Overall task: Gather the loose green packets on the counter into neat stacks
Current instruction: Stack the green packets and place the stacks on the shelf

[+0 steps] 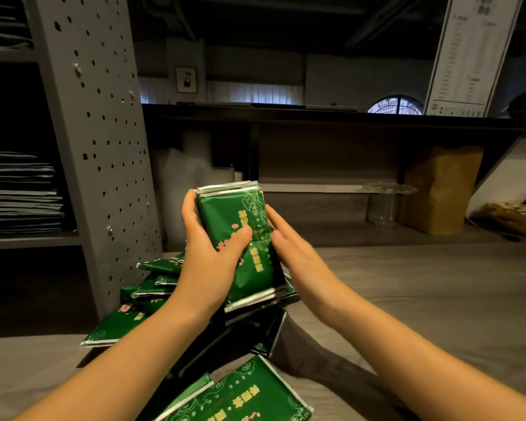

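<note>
- Between both hands, raised above the counter [407,284]: stack of green packets [240,214], held upright w/ a slight tilt.
- L hand [207,256] grips it, thumb curled across the front, fingers behind.
- R hand [295,247] lies flat vs the stack's rt edge, fingers straight.
- Below-left of the grip: loose packets [152,287], messy heap on the counter.
- Below the wrists: single packet [240,396], face up.

The grey wood-grain surface [422,284] carries a loose heap of glossy green foil packets [119,323] near its left side, overlapping at odd angles. Another green packet with gold print [240,396] lies flat at the near edge. Far back on the right a brown paper bag [441,192] stands upright, just beside a clear plastic cup [383,208].
</note>
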